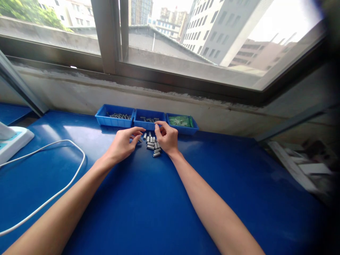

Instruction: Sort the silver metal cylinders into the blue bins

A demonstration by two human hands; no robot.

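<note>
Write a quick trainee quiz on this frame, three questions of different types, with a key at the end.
1. Multiple choice: In the row of blue bins, which one holds the green contents? A left; B middle; C right.
2. True or false: The white cable lies to the left of the left hand.
3. Fill in: The pile of metal pieces on the tabletop lies between the left hand and the ____.

Key: 1. C; 2. True; 3. right hand.

A head-worn camera looks forward and down over the blue table [138,205] filling the lower frame. It faces the window [107,39] across the top, with the left hand [124,142] and right hand [166,137] well off, near the centre.
</note>
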